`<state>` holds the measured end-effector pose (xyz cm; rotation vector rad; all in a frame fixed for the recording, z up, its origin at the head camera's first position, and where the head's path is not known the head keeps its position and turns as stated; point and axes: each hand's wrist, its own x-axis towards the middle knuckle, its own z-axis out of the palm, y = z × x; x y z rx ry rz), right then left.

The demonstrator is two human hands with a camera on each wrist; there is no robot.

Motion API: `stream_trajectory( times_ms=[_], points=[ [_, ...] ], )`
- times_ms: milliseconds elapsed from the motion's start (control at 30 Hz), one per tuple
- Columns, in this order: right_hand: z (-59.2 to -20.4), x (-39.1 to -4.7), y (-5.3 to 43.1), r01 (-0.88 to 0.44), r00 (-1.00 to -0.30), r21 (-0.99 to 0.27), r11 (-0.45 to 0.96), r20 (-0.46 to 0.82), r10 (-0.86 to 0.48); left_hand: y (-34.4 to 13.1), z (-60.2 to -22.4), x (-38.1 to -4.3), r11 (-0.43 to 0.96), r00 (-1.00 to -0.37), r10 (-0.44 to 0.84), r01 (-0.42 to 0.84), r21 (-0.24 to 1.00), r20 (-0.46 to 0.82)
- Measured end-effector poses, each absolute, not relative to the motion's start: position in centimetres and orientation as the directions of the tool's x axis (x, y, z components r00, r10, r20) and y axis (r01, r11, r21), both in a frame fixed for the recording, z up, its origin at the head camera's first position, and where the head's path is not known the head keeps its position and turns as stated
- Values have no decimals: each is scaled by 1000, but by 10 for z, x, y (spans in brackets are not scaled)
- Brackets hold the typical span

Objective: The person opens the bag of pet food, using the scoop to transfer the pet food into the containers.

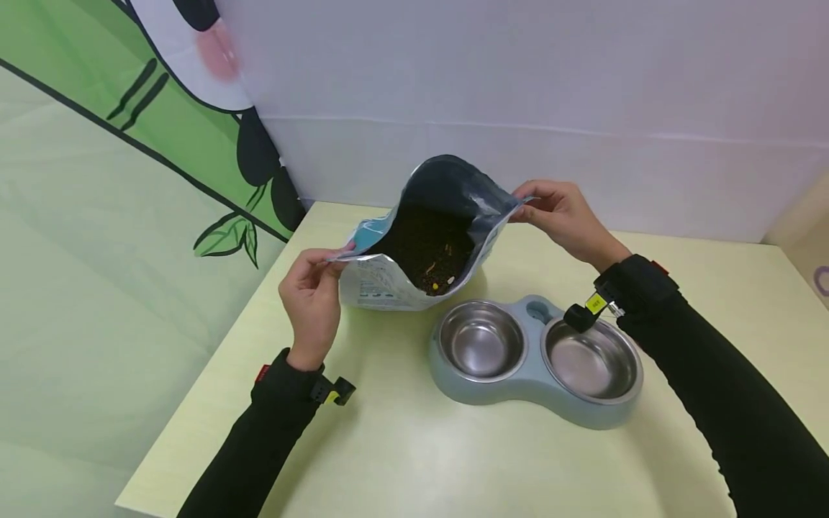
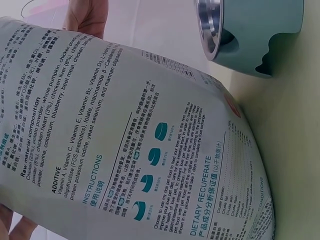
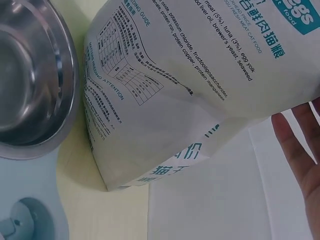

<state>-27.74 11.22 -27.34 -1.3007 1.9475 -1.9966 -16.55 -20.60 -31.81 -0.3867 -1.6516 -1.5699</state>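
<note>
A silver-lined cat food bag (image 1: 388, 282) stands with its mouth wide apart, tilted toward the head camera. Dark brown kibble (image 1: 424, 241) with a few yellowish and white bits shows inside. My left hand (image 1: 314, 298) pinches the bag's left top corner between thumb and fingers. The right top corner is pinched by my right hand (image 1: 566, 219). Printed feeding text covers the bag's side (image 2: 150, 140) in the left wrist view, and the right wrist view shows teal lettering on another face of the bag (image 3: 165, 85).
Just in front of the bag sits a blue-grey double pet feeder (image 1: 512, 391) holding two steel bowls, the left bowl (image 1: 482, 344) and the right bowl (image 1: 586, 363). My right forearm passes over the right bowl's edge. A pale wall (image 1: 518, 86) rises behind the light table (image 1: 388, 460).
</note>
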Motion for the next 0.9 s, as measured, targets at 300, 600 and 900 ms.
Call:
stream_trajectory(
  times_ms=[300, 600, 900],
  points=[
    [-276, -276, 110, -521, -617, -835, -175, 510, -600, -207, -321, -162, 172, -620, -295, 714, 679, 727],
    [-280, -271, 107, -555, -609, -821, -131, 509, -608, -207, -327, -162, 171, -609, -298, 723, 669, 735],
    [-281, -267, 110, -591, -597, -803, -75, 498, -630, -201, -331, -164, 163, -616, -278, 726, 668, 737]
  ],
)
